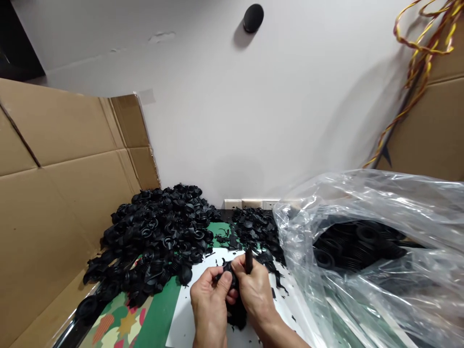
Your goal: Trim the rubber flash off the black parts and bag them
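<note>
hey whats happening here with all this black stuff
A person is working on a small black piece over a white sheet. The left hand grips the piece, while the right hand, close beside it, holds a dark stick-like tool; its working end is hidden. A big pile of black parts lies to the left, black scraps lie beyond the hands, and an open clear plastic bag on the right holds more black rings.

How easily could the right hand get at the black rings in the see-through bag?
Probably yes, once free: the bag seems to gape over the rings. But the right hand grips a dark stick, and floppy folds might get in the way.
</note>
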Action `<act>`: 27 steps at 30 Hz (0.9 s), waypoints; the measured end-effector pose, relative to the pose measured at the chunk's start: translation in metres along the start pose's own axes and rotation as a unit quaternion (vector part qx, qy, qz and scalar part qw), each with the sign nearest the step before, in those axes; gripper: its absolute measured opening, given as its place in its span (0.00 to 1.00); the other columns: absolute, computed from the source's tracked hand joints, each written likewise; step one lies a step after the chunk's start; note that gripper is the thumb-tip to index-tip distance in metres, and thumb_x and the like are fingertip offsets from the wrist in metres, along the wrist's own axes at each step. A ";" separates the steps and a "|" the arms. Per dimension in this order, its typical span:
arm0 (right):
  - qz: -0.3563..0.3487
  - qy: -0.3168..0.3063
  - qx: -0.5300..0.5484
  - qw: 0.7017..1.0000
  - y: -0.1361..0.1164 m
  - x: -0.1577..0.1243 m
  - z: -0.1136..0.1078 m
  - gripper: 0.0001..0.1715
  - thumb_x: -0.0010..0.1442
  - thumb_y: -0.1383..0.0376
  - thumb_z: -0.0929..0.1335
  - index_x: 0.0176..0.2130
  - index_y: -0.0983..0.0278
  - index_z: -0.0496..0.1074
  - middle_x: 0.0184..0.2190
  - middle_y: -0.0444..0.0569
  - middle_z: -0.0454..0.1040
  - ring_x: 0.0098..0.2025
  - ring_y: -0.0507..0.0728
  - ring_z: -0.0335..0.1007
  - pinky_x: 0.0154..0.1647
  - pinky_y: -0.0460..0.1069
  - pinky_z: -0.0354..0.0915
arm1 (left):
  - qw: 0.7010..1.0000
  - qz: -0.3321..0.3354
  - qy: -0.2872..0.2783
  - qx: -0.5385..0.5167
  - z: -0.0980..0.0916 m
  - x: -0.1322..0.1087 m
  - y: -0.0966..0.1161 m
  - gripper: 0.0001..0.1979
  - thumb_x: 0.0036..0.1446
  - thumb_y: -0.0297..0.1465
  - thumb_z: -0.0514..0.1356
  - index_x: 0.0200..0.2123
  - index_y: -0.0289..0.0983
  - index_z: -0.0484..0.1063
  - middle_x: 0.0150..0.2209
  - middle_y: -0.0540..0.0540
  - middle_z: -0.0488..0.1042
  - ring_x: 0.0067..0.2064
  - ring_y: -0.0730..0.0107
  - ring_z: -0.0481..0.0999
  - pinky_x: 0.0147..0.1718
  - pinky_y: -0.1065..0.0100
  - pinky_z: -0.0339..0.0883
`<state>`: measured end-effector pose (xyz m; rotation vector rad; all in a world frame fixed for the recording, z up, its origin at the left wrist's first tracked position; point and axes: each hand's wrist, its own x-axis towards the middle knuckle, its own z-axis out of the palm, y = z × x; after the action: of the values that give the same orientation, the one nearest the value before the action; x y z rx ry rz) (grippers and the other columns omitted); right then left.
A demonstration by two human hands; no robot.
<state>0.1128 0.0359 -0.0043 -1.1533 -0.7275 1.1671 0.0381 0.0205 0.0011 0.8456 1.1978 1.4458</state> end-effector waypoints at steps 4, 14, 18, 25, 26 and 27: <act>0.001 0.006 -0.025 1.000 0.005 0.001 0.015 0.13 0.48 0.56 0.65 0.21 0.60 0.59 0.13 0.35 0.55 0.10 0.49 0.53 0.08 0.46 0.56 | 0.999 0.024 0.020 -0.012 -0.004 0.005 0.005 0.13 0.35 0.36 0.71 0.19 0.33 0.74 0.14 0.54 0.68 0.16 0.78 0.63 0.15 0.76 0.58; -0.087 0.099 -0.157 0.979 -0.008 0.052 -0.010 0.09 0.45 0.60 0.64 0.18 0.58 0.60 0.15 0.41 0.62 0.24 0.57 0.61 0.25 0.48 0.55 | 1.000 0.008 0.007 -0.003 -0.024 -0.012 0.003 0.16 0.31 0.40 0.72 0.19 0.34 0.75 0.14 0.52 0.69 0.16 0.73 0.68 0.14 0.74 0.61; -0.112 0.020 -0.200 0.973 -0.017 0.049 -0.028 0.10 0.45 0.62 0.65 0.16 0.60 0.61 0.16 0.40 0.64 0.23 0.55 0.59 0.26 0.48 0.53 | 0.994 -0.083 -0.029 -0.072 -0.032 -0.004 0.011 0.19 0.36 0.39 0.72 0.29 0.32 0.78 0.24 0.47 0.75 0.22 0.73 0.73 0.18 0.75 0.66; -0.126 0.014 -0.223 0.967 -0.026 0.008 -0.030 0.11 0.48 0.58 0.65 0.29 0.62 0.72 0.28 0.47 0.75 0.33 0.60 0.68 0.36 0.51 0.60 | 0.984 -0.104 -0.035 -0.138 -0.032 -0.001 0.010 0.19 0.36 0.35 0.73 0.32 0.32 0.77 0.29 0.43 0.77 0.25 0.70 0.75 0.21 0.73 0.68; -0.125 0.012 -0.222 0.967 -0.026 0.003 -0.029 0.10 0.48 0.58 0.65 0.27 0.62 0.71 0.26 0.46 0.74 0.31 0.59 0.67 0.34 0.51 0.60 | 0.984 -0.104 -0.035 -0.140 -0.032 -0.002 0.009 0.19 0.36 0.35 0.73 0.32 0.32 0.77 0.29 0.43 0.77 0.26 0.71 0.75 0.21 0.73 0.68; -0.120 0.002 -0.218 0.969 -0.025 -0.002 -0.027 0.10 0.49 0.57 0.65 0.25 0.61 0.69 0.23 0.46 0.72 0.29 0.58 0.66 0.31 0.50 0.59 | 0.984 -0.104 -0.035 -0.140 -0.031 -0.003 0.009 0.19 0.35 0.35 0.73 0.32 0.32 0.78 0.30 0.43 0.77 0.26 0.71 0.75 0.21 0.73 0.68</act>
<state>0.1447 0.0266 0.0117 -1.3828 -1.1252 0.8201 0.0076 0.0101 0.0023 0.5563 0.9707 1.3618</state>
